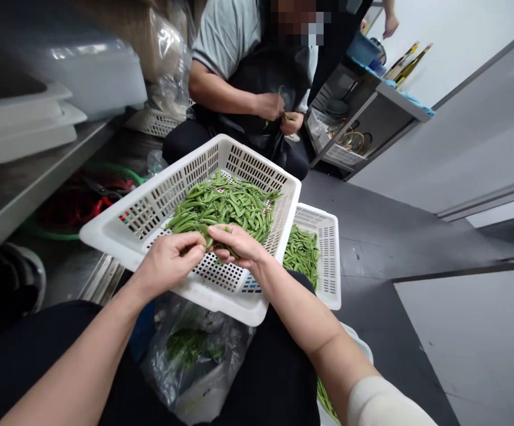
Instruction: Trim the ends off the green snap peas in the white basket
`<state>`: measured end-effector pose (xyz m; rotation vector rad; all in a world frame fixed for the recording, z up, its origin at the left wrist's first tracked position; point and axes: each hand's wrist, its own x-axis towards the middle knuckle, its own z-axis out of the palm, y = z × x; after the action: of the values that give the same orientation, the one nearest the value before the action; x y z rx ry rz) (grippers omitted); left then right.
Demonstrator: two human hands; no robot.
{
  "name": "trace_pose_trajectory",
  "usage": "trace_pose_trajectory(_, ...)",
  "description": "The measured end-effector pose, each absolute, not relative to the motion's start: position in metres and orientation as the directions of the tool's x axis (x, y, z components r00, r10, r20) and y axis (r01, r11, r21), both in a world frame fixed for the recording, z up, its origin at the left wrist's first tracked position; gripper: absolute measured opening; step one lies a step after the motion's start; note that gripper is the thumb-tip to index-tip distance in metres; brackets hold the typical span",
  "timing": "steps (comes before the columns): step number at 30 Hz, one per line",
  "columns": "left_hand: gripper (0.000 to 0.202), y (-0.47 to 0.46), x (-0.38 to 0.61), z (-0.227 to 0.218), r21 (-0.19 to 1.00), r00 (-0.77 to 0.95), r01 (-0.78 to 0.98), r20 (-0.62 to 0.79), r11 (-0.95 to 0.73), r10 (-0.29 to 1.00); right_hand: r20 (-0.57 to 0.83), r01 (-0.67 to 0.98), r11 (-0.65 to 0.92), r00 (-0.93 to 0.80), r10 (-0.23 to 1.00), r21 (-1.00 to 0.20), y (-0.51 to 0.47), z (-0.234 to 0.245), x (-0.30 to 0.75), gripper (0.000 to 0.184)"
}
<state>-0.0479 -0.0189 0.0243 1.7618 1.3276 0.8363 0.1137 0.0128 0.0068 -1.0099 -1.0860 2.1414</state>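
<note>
Over the near side of a white slotted plastic basket (115,241), my two hands meet. Thumb and finger of my left hand (170,257) pinch the end of a green pea pod (204,234). My right hand (239,244) is closed around several pods, with its thumb and forefinger at the same pod. Inside the basket lies a heap of green pea pods (225,204). Beneath my hands, between my legs, a clear plastic bag (204,378) holds green scraps (188,346).
A second white basket (330,260) of pods stands lower on the right. Opposite me sits a co-worker (248,106), fingering a green pod. A steel shelf (52,171) with white tubs runs along the left. Bottles (410,64) stand on a rack at back right.
</note>
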Motion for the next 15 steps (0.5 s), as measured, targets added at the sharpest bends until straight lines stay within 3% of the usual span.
trace_pose_trajectory(4, 0.02, -0.017, -0.047, 0.025, 0.925, 0.254, 0.367, 0.002, -0.098, 0.967, -0.336, -0.148, -0.497, -0.573, 0.748, -0.855, 0.013, 0.009, 0.115, 0.034)
trace_pose_trajectory(7, 0.012, -0.012, -0.057, 0.029, 0.99, 0.085, 0.068, -0.127, 0.121, 0.988, -0.322, -0.101, -0.52, -0.681, 0.657, -0.848, 0.016, 0.014, 0.127, 0.029)
trace_pose_trajectory(10, 0.004, -0.009, -0.065, 0.033, 0.959, -0.087, -0.184, -0.236, 0.217, 0.968, -0.322, -0.093, -0.556, -0.733, 0.599, -0.826, 0.018, 0.017, 0.138, 0.022)
trace_pose_trajectory(13, 0.006, -0.009, -0.063, 0.033, 0.959, -0.122, -0.163, -0.253, 0.232, 0.96, -0.319, -0.102, -0.572, -0.745, 0.586, -0.814, 0.019, 0.018, 0.141, 0.023)
trace_pose_trajectory(15, 0.016, -0.01, -0.058, 0.03, 0.983, -0.059, 0.022, -0.18, 0.182, 0.982, -0.309, -0.108, -0.574, -0.754, 0.58, -0.812, 0.019, 0.017, 0.139, 0.025)
